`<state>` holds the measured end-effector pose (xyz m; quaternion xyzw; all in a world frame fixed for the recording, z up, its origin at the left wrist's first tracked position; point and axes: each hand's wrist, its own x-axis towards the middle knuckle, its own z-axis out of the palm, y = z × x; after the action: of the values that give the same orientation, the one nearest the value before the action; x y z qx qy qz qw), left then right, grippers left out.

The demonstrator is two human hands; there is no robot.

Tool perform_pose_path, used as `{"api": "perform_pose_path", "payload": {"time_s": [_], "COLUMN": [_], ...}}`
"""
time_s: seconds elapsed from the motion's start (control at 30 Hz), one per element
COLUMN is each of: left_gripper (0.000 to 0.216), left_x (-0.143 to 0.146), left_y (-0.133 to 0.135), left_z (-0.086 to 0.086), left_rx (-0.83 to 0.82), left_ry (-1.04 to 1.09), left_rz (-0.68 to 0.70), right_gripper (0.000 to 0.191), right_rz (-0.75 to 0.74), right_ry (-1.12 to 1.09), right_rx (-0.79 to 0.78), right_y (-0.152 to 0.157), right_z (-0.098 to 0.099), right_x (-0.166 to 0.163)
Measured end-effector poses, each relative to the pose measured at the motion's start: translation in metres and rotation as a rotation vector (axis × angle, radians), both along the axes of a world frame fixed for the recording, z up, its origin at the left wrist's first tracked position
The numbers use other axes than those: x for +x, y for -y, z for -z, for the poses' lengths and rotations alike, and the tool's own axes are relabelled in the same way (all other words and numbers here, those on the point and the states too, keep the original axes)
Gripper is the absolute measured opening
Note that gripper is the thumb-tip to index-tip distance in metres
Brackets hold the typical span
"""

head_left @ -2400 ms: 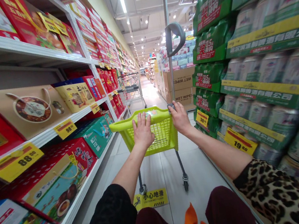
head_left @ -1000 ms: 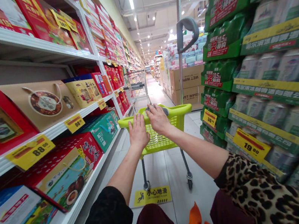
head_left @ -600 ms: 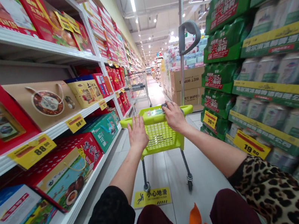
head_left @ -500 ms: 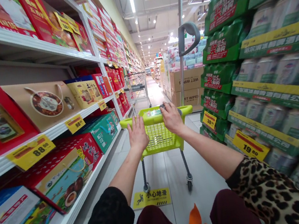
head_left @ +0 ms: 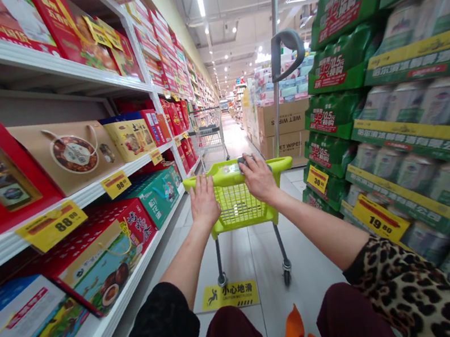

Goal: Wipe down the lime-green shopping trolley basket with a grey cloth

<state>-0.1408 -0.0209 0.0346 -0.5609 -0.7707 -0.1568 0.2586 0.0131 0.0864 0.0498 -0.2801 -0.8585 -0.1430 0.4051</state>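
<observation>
squarely, left hand, right hand press cart basket

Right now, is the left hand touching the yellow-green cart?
Touching. The head view shows the left hand laid flat against the cart, with its fingers over the near rim and no gap between them.

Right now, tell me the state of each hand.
Left hand: open, flat on the cart rim.
Right hand: closed over the cart rim, small grey thing under it, unidentifiable.
</observation>
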Motion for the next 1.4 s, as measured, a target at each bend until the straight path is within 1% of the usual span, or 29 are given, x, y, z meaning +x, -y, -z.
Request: {"api": "perform_pose_path", "payload": {"time_s": [0.07, 0.13, 0.3, 0.4, 0.5, 0.63, 0.7, 0.77, 0.83, 0.97, 1.07, 1.17, 1.3, 1.4], "left_gripper": [0.078, 0.078, 0.079, 0.079, 0.078, 0.079, 0.079, 0.078, 0.078, 0.078, 0.077, 0.074, 0.074, 0.073], "left_x": [0.001, 0.003, 0.002, 0.000, 0.001, 0.003, 0.005, 0.007, 0.008, 0.006, 0.003, 0.001, 0.000, -0.001], "left_y": [-0.001, -0.001, 0.000, 0.002, 0.003, 0.001, -0.002, -0.004, -0.005, -0.002, 0.002, 0.005, 0.003, 0.003], "left_z": [0.000, 0.000, -0.001, -0.003, -0.004, -0.002, -0.001, 0.000, 0.000, -0.002, -0.003, -0.002, 0.002, 0.003], "left_rx": [-0.008, -0.006, -0.028, -0.044, -0.069, -0.080, -0.071, -0.055, -0.043, -0.065, -0.070, -0.052, -0.036, -0.019], "left_ry": [0.003, -0.001, -0.014, -0.035, -0.053, -0.047, -0.039, -0.035, -0.033, -0.046, -0.070, -0.090, -0.081, -0.058], "left_rz": [0.006, 0.009, 0.007, 0.001, -0.016, -0.037, -0.037, -0.029, -0.021, -0.004, 0.001, -0.008, -0.032, -0.077], "right_gripper": [0.043, 0.043, 0.045, 0.045, 0.046, 0.047, 0.047, 0.046, 0.046, 0.046, 0.045, 0.045, 0.044, 0.045], "right_rz": [0.038, 0.035, -0.104, -0.150, -0.141, -0.014, 0.042, 0.066, 0.050, -0.079, -0.141, -0.125, 0.022, 0.076], "right_ry": [-0.023, -0.028, 0.030, 0.067, 0.089, 0.050, 0.019, -0.014, -0.026, 0.028, 0.059, 0.073, 0.028, -0.008], "right_rx": [-0.023, -0.028, 0.031, 0.066, 0.081, 0.021, -0.008, -0.021, -0.012, 0.075, 0.120, 0.115, 0.021, -0.035], "right_y": [-0.002, 0.002, 0.022, 0.027, 0.021, 0.005, -0.001, -0.003, 0.000, 0.017, 0.022, 0.012, -0.009, -0.015], "right_z": [-0.001, -0.001, 0.004, 0.007, 0.007, 0.005, 0.005, 0.006, 0.008, 0.012, 0.012, 0.008, -0.002, -0.008], "right_x": [0.002, -0.005, -0.041, -0.047, -0.034, -0.004, 0.006, 0.006, -0.003, -0.034, -0.042, -0.026, 0.006, 0.010]}}
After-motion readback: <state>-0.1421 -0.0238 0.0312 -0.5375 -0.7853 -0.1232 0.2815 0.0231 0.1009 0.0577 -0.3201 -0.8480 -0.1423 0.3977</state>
